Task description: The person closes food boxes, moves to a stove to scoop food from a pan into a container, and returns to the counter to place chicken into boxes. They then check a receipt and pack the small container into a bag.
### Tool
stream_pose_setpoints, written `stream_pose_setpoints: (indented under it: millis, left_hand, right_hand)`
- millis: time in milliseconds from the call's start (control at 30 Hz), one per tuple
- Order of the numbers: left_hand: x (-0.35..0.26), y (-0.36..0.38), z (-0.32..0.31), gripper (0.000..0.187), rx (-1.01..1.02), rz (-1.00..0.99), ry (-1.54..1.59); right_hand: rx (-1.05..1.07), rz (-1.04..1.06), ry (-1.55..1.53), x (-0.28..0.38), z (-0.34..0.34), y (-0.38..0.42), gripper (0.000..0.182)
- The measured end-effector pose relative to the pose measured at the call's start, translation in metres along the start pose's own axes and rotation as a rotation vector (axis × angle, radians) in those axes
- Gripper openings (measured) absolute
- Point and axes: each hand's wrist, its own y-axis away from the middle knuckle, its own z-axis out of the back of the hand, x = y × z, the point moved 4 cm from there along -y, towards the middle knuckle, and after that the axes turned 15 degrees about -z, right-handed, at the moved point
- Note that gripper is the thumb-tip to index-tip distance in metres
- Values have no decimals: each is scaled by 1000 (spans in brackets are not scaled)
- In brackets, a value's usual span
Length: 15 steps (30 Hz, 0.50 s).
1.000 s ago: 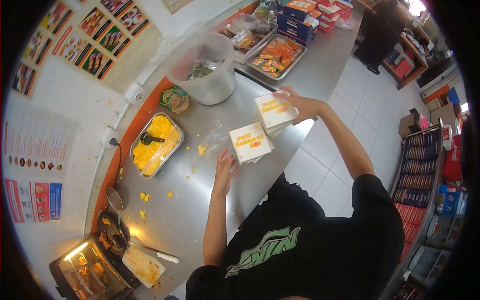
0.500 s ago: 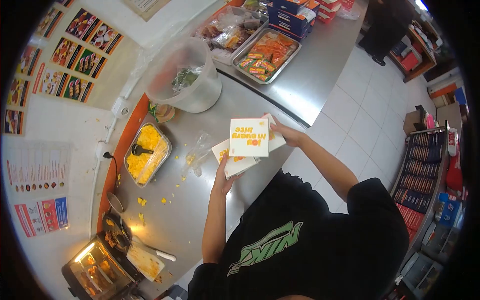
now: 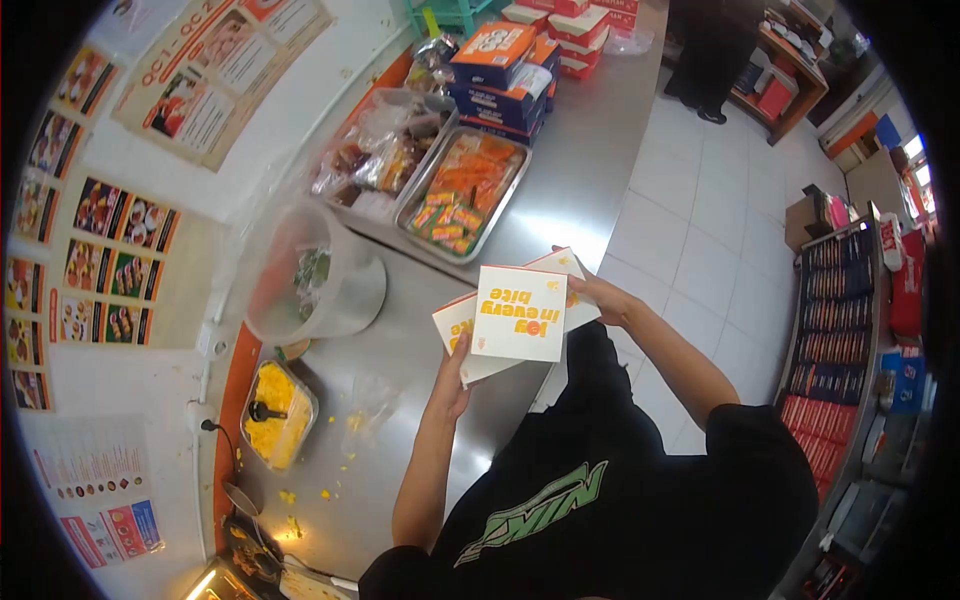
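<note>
Held between my two hands is a small stack of white cardboard food boxes (image 3: 518,315), with "joy in every bite" printed in orange and yellow, upside down from here. The top box sits turned at an angle over those beneath, whose corners stick out left and right. My left hand (image 3: 455,378) grips the lower left corner, thumb on top. On the far right side, my right hand (image 3: 603,300) is closed around the edge of the under box. Behind the stack, a steel tray (image 3: 470,190) holds orange food and small green-and-yellow packets.
A tub of yellow shredded food (image 3: 270,420) with a black utensil stands on the steel counter (image 3: 395,480). Nearby are a translucent bucket (image 3: 350,285), a bin of bagged items (image 3: 385,150) and stacked blue-orange boxes (image 3: 495,75). Another person (image 3: 712,55) stands far off; packed shelves (image 3: 830,350) line the right.
The view has swung so that the counter items sit farther left and the near end drops lower. Both hands keep hold of the stacked boxes.
</note>
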Motion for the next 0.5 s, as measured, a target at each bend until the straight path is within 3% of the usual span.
stream_pose_setpoints:
  millis: [133, 500]
  left_hand:
    - [22, -82, -53, 60, 39, 42, 2]
    - [11, -226, -192, 64, -85, 75, 50]
  right_hand:
    - [3, -79, -101, 48, 80, -12, 81]
    - [100, -65, 60, 182, 252, -85, 88]
